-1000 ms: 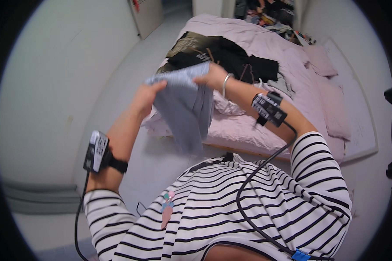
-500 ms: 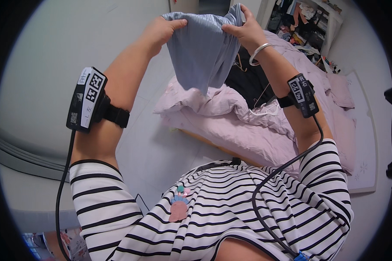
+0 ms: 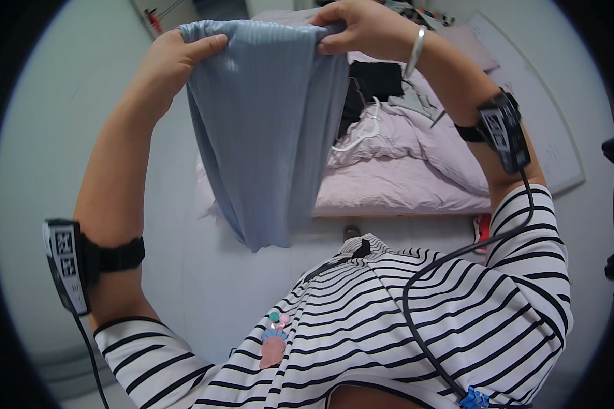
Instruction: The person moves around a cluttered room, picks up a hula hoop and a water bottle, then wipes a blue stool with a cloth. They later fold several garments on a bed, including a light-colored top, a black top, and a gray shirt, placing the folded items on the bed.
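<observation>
A blue-grey garment [image 3: 266, 123] of soft, finely ribbed cloth hangs in front of me, held up by its top edge. My left hand [image 3: 170, 65] is closed on the top left corner, thumb over the front. At the top right, my right hand [image 3: 368, 31] pinches the same edge, with a silver bangle [image 3: 415, 52] round that wrist. The cloth falls in long vertical folds and narrows toward its lower end, which hangs free above the floor. What kind of garment it is cannot be made out.
Behind the cloth is a bed with pink bedding [image 3: 416, 187]. On it lie a white hanger [image 3: 366, 133] and folded black clothing [image 3: 376, 80]. A pale headboard [image 3: 535, 102] stands at the right. Black cables run from the devices strapped to my forearms.
The garment has come closer and lower and hangs longer, still in both hands. My view has turned, so the bed sits squarer and the open wardrobe has mostly left the picture.
</observation>
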Demonstrator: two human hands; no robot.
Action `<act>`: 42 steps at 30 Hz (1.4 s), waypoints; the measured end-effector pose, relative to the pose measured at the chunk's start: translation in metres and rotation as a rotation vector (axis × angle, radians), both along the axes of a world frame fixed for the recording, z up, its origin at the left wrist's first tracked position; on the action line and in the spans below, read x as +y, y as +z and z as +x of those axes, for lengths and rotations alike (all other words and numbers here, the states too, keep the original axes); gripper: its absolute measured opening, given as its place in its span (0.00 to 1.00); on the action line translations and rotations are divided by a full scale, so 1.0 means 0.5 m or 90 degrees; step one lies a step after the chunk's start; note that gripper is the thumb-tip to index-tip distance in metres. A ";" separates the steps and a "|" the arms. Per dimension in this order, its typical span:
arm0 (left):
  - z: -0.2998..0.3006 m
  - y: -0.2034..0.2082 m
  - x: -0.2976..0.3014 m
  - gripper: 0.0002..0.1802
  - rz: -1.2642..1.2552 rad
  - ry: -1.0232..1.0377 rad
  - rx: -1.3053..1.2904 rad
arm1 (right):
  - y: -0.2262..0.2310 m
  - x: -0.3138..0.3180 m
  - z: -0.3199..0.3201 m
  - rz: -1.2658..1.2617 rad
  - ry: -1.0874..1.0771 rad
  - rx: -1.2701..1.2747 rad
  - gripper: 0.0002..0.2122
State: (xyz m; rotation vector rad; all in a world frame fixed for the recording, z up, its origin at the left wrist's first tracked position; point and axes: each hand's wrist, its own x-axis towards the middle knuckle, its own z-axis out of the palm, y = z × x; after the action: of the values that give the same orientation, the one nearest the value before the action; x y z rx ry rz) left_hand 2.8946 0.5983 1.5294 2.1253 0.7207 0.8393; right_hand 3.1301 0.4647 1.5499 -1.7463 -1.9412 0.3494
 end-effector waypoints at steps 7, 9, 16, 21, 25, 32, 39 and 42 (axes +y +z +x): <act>0.195 -0.042 -0.034 0.17 -0.090 -0.147 0.184 | -0.026 -0.130 0.103 0.204 -0.051 -0.362 0.09; 0.257 -0.040 0.016 0.18 -0.052 -0.127 0.224 | -0.030 -0.102 0.127 0.192 -0.129 -0.377 0.07; 0.400 -0.005 0.093 0.24 0.253 -0.119 0.112 | -0.002 -0.088 0.196 0.193 -0.358 -0.348 0.08; 0.301 -0.007 0.009 0.15 0.080 -0.355 0.018 | 0.009 -0.182 0.126 0.176 -0.378 -0.227 0.09; 0.196 -0.078 -0.030 0.09 -0.102 -0.497 0.024 | -0.041 -0.256 0.030 0.094 -0.242 -0.165 0.08; 0.188 -0.012 0.015 0.12 -0.230 -0.540 0.062 | 0.036 -0.250 0.019 0.070 -0.226 -0.101 0.08; 0.444 -0.204 0.102 0.14 -0.305 -0.375 0.173 | -0.134 -0.094 0.213 -0.084 -0.468 -0.119 0.08; 0.479 -0.338 0.115 0.12 -0.382 -0.341 0.056 | -0.261 -0.048 0.247 -0.052 -0.543 -0.117 0.08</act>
State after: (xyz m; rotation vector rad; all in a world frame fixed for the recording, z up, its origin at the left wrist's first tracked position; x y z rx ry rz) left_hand 3.1343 0.6558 1.3603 1.6818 0.3482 0.1996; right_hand 3.2534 0.4409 1.4194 -2.5192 -1.1174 -0.0463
